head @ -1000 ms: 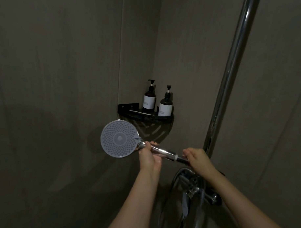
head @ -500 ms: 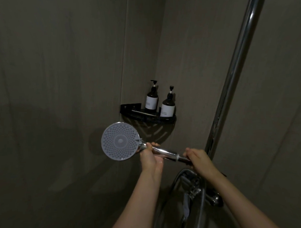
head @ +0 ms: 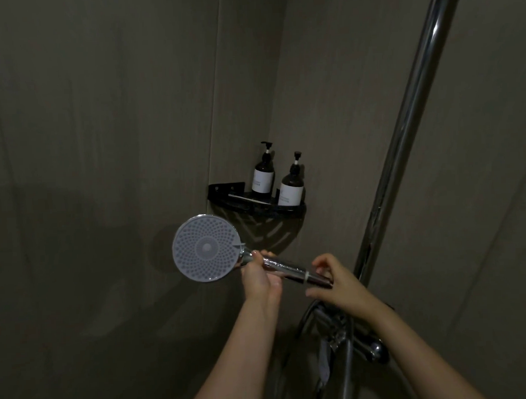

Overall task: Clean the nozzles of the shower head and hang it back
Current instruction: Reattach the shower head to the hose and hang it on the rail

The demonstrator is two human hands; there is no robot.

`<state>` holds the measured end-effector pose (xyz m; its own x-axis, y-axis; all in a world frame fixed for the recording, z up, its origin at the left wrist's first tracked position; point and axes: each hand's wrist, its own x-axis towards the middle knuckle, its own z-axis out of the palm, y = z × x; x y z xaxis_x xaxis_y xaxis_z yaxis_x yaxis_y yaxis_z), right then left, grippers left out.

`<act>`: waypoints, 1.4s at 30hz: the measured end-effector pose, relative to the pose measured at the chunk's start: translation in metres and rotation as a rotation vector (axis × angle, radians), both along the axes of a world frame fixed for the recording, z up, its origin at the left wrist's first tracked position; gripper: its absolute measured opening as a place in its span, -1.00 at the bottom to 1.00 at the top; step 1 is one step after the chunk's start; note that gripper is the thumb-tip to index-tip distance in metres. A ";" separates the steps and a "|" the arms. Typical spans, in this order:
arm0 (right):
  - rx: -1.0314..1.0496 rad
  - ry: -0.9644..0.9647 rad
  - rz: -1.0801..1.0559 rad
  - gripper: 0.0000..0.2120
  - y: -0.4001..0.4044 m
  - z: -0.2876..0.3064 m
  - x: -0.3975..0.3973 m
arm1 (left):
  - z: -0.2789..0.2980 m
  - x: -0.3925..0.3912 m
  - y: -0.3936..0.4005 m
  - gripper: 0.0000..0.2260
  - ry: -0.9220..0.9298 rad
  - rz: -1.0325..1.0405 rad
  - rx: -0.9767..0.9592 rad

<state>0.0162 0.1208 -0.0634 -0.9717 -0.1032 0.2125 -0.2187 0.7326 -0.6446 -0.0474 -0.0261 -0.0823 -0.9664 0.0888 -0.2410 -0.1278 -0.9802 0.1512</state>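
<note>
Got the shower head [head: 206,248] out in front of me in the dim stall, nozzle face turned my way, sitting around 9 o'clock from my hands. My left hand [head: 260,278] is wrapped round the chrome handle just behind the head, fingers curled tight. My right hand [head: 337,281] is at the far end of the handle at 3 o'clock, half open, thumb under and fingers arched over it, not really clamped. Corner shelf [head: 257,206] with two pump bottles [head: 263,177] sits at 12, riser pipe [head: 403,140] off at 2.
</note>
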 end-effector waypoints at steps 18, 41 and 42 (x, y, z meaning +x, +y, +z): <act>-0.101 -0.027 -0.136 -0.61 0.000 0.006 -0.002 | 0.005 0.003 0.008 -0.83 0.007 -0.023 -0.042; 0.478 0.254 -0.305 -0.83 -0.024 -0.020 0.003 | 0.014 0.011 0.020 -0.91 -0.055 0.060 -0.199; 0.435 0.273 -0.322 -0.85 -0.025 -0.024 0.003 | 0.014 0.012 0.021 -0.91 -0.049 0.059 -0.205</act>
